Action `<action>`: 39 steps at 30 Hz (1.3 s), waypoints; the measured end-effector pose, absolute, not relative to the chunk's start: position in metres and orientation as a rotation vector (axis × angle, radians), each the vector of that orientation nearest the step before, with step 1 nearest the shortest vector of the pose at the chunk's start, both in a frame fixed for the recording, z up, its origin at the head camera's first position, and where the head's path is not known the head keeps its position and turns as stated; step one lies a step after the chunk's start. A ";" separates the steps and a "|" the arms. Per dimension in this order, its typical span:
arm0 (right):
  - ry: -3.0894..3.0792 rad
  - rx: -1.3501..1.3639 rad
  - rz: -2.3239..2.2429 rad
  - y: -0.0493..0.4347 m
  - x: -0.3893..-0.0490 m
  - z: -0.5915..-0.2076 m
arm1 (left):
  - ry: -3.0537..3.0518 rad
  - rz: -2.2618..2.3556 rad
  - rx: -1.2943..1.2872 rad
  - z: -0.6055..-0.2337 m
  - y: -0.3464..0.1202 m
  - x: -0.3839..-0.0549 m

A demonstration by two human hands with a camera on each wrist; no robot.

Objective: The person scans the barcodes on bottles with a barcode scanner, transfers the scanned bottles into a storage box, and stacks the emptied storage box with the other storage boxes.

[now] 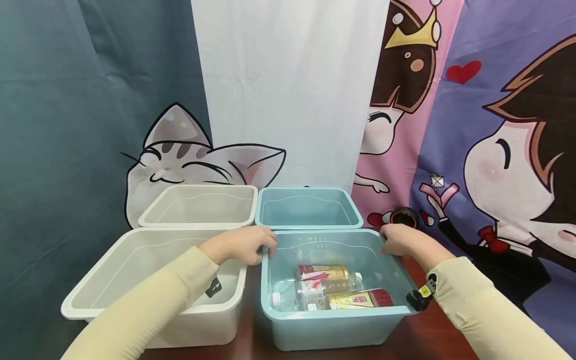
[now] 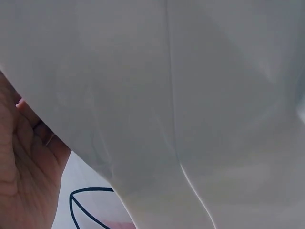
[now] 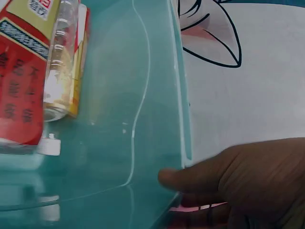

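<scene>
A light-blue plastic bin (image 1: 330,330) stands at the front, with bottles and printed packages inside. My left hand (image 1: 245,245) grips its left rim near the back corner, fingers curled over the edge; in the left wrist view, the white bin's wall hides part of that hand (image 2: 33,162). At the right rim, near the back corner, my right hand (image 1: 402,241) holds on, thumb inside the wall and fingers outside, as the right wrist view shows. A red and yellow printed package (image 1: 360,299), a clear plastic bottle (image 1: 333,286) and another printed package (image 1: 323,272) lie in the bin.
A large white bin (image 1: 207,325) stands to the left, under my left forearm. Behind are a smaller white bin (image 1: 200,226) and a smaller blue bin (image 1: 310,227). A dark round object (image 1: 404,217) sits at the back right, before a printed curtain (image 1: 292,90).
</scene>
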State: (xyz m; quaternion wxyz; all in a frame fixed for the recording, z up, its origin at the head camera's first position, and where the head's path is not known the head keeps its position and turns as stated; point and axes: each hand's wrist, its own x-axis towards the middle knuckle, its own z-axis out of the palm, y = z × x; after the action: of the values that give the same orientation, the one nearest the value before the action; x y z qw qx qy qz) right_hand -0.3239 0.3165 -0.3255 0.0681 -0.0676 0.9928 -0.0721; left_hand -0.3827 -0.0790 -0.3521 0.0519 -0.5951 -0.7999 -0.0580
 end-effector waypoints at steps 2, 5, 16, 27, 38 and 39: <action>3.000 -0.203 -0.221 0.312 -0.327 -0.321 | -2.422 -0.187 -1.811 -0.352 -0.080 -0.382; 3.052 -0.276 -0.186 0.306 -0.333 -0.316 | -2.410 -0.200 -1.810 -0.352 -0.081 -0.383; 2.943 -0.671 -0.311 0.266 -0.359 -0.306 | -2.435 -0.182 -1.767 -0.357 -0.083 -0.390; 2.704 -0.929 -0.383 0.232 -0.379 -0.334 | -2.464 -0.195 -1.753 -0.360 -0.084 -0.392; 2.397 -0.584 -0.337 0.229 -0.363 -0.373 | -2.468 -0.222 -1.763 -0.358 -0.079 -0.392; 2.381 -0.567 -0.346 0.229 -0.362 -0.374 | -2.472 -0.221 -1.761 -0.358 -0.079 -0.392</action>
State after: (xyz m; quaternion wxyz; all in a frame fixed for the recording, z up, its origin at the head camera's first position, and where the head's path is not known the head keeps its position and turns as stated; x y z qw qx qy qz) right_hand -0.3622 0.2294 -0.3743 0.3287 -0.2165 0.9097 -0.1324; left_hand -0.3919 -0.0790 -0.3576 0.0492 -0.5780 -0.8113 -0.0726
